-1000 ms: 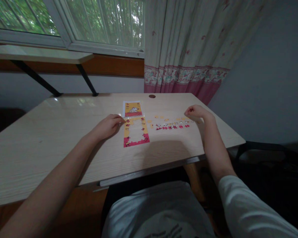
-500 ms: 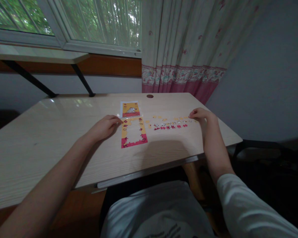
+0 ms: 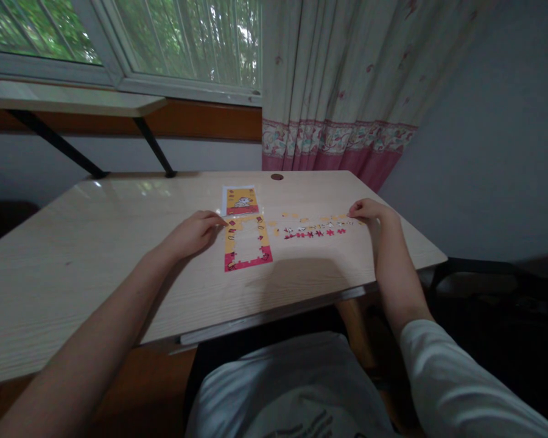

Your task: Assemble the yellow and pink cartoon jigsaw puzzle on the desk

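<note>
Being touched by the narrowed left hand [image 3: 200, 231]: a rectangular yellow-and-pink jigsaw border [image 3: 249, 264].
The narrowed right hand [image 3: 368, 208] is held near small yellow pieces [image 3: 338, 218]; either grip cannot be told.

From head height, one view looks forward and down across the surface [image 3: 95, 243], window [image 3: 192, 42] at eleven o'clock, wearer's shirt [image 3: 265, 389] close at six.

Puzzle pieces [image 3: 319, 233] right of border [image 3: 249, 264]

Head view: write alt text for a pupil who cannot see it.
A person's left hand is at a jigsaw border with an open middle, the right hand by loose pieces on the desk; a yellow-and-red picture lies beyond the border.
</note>
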### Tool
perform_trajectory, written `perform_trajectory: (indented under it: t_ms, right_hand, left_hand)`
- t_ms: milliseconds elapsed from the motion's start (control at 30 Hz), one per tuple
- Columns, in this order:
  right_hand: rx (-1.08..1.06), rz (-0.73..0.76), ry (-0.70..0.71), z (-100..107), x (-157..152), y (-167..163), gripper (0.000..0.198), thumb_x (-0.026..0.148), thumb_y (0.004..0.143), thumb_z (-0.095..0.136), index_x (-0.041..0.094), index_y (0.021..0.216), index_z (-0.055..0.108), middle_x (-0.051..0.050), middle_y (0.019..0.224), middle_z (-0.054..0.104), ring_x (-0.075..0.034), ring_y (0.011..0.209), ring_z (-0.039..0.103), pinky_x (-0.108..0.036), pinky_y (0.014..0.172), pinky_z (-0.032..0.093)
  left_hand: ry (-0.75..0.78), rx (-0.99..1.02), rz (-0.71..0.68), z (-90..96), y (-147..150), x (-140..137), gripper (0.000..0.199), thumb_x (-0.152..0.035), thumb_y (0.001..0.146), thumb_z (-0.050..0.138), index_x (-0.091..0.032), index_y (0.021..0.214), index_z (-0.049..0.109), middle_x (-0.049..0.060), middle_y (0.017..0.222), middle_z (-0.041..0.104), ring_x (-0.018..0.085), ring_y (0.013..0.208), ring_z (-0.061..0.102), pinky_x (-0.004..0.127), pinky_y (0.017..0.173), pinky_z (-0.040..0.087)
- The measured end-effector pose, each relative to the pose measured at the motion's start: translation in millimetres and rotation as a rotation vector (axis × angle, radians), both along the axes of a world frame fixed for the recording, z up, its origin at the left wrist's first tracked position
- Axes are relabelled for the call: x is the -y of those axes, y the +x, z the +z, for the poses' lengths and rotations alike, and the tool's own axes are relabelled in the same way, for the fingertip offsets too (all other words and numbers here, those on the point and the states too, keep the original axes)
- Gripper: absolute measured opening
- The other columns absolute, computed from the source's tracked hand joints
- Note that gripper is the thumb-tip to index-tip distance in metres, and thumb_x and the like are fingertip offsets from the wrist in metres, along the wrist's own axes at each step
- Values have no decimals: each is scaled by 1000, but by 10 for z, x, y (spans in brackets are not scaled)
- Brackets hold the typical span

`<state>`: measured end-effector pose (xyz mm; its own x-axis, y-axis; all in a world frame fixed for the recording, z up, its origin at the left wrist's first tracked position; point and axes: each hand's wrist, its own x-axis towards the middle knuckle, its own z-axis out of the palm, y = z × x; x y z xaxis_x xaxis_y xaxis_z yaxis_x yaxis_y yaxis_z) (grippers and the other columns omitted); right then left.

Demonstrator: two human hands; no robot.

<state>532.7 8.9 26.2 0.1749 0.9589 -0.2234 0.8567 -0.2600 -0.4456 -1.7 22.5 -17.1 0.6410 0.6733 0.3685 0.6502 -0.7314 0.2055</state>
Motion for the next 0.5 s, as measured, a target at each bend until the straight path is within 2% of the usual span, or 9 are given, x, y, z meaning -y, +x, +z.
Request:
perform_trajectory:
  t_ms: [133,200,267,400,500]
  right_hand:
    - [92,24,201,-5,-26,-308,14,29,77,68,15,74,69,-5,68,67,-15,63,55,-27,60,40]
    - [81,130,292,-14,-64,-580,14,25,80,64,14,82,72,-7,75,70,-15,66,57,-27,63,41]
    - [60,297,330,-21,-109,-884,16,23,81,63,13,86,74,-8,82,72,-16,72,58,-26,68,43]
    - [4,512,314,-13,-194,-1398,19,22,82,64,13,93,76,-10,87,74,-17,75,61,-27,71,44]
    - [26,582,281,5,-245,-1620,20,22,82,67,14,98,77,-10,94,76,-17,78,64,-26,71,44]
  left_hand:
    - [-6,3,2,-13,-1,-2,40,-32,91,41,-16,106,74,15,109,71,29,102,64,46,94,53]
    - [-1,4,2,-33,-4,-7,41,-32,92,40,-16,107,74,15,110,70,30,102,63,46,94,53]
    - [6,5,4,-50,-9,-12,42,-32,92,39,-15,107,75,16,110,70,30,103,63,46,94,53]
    - [10,12,2,-55,-19,-16,39,-30,91,41,-17,107,75,14,111,70,29,104,63,44,96,53]
    - [1,-4,-6,-27,-16,-8,37,-27,90,43,-17,106,75,13,110,70,27,103,63,43,96,52]
